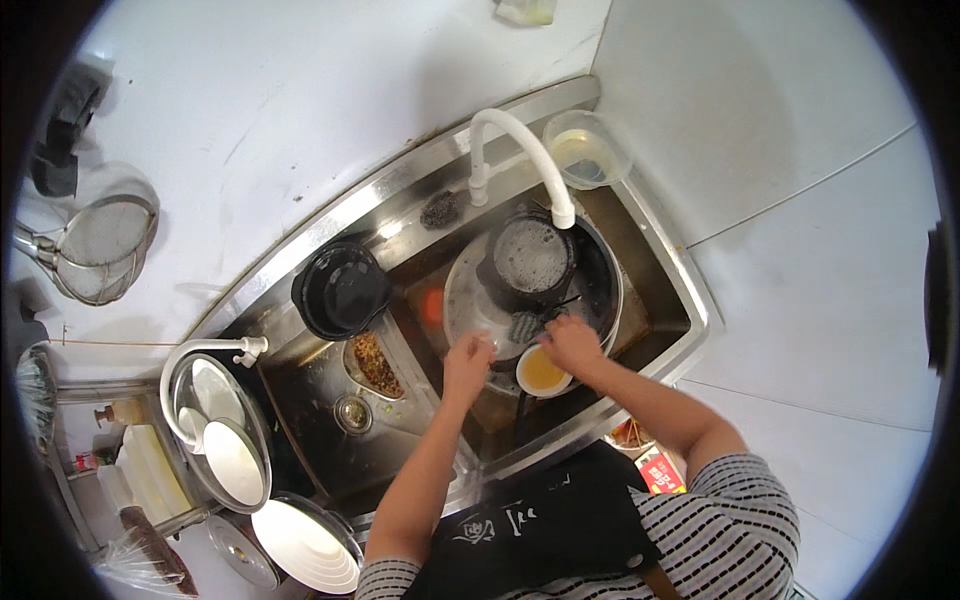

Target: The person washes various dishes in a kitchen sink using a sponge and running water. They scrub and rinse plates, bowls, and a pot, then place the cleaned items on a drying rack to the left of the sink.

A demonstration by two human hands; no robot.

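Observation:
Over a large round basin (466,281) in the right sink, my left hand (469,367) hovers with its fingers bent; whether it grips anything cannot be made out. My right hand (571,343) is at the upper right rim of a small white bowl (543,372) of yellowish liquid, its fingertips partly hidden, so its hold is unclear. A greenish scouring cloth (525,327) lies between the hands. Behind them, a dark pot (531,256) full of foamy water sits in the basin. An orange-red item (433,306) shows under water left of the basin.
A white faucet (525,131) arches over the basin. Left stand a black pot (341,291) and a strainer tray of food scraps (375,366) in the left sink. A clear plastic tub (587,150) is at the back corner. White plates (304,544) are stacked at lower left.

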